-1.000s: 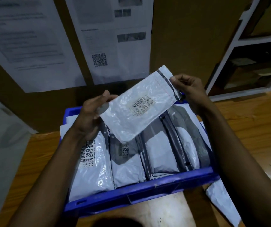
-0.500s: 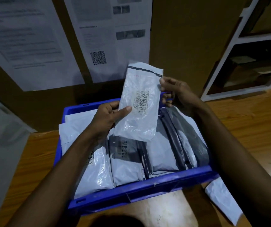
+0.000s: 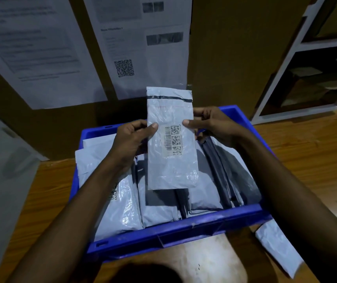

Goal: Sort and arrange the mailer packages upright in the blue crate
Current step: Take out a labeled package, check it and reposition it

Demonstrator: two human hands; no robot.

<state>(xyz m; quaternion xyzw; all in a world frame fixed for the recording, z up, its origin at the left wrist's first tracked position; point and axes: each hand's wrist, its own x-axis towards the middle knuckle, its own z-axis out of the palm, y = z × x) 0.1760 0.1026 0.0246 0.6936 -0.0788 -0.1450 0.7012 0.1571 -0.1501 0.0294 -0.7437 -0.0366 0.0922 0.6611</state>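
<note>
A wooden worktop (image 3: 316, 160) carries the blue crate (image 3: 184, 231) at its near edge; a loose mailer (image 3: 275, 246) lies beside the crate's near right corner; over the packed mailers (image 3: 122, 201) the left hand (image 3: 132, 139) and right hand (image 3: 212, 124) pinch an upright mailer (image 3: 171, 139) by its sides; beyond, paper notices (image 3: 139, 48) on a brown wall, a white shelf (image 3: 306, 58) far right.

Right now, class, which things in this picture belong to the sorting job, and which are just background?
Part of the job:
held mailer
left hand
right hand
blue crate
mailers standing in the crate
loose mailer on the table

Just background:
wall papers
white shelf
wooden table
</note>
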